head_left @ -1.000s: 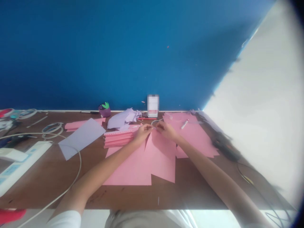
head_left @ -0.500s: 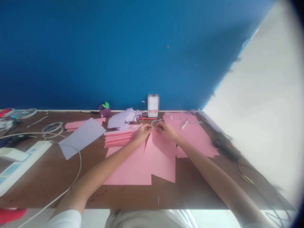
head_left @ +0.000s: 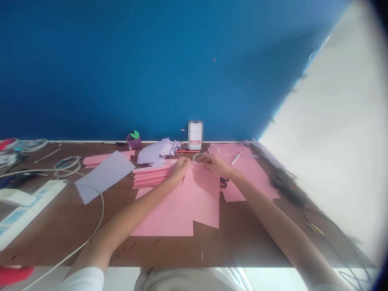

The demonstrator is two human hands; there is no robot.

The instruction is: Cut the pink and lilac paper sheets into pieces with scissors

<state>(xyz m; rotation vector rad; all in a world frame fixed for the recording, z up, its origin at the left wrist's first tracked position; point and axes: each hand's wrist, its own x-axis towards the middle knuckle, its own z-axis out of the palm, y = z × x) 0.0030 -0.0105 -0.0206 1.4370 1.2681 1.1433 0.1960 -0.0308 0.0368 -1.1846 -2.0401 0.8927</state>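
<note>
Pink paper (head_left: 203, 198) spreads over the brown table (head_left: 169, 252), overlapping another pink sheet (head_left: 169, 220), and the left hand (head_left: 181, 167) pinches its far corner! The right hand (head_left: 214, 163) curls loosely at the far edge, its grip impossible to tell; dark loops (head_left: 223, 185) peek out beside.

The brown desk (head_left: 242, 242) carries pink sheets (head_left: 169, 218) and a lilac sheet (head_left: 104, 178). At left lies a power strip (head_left: 33, 212).
</note>
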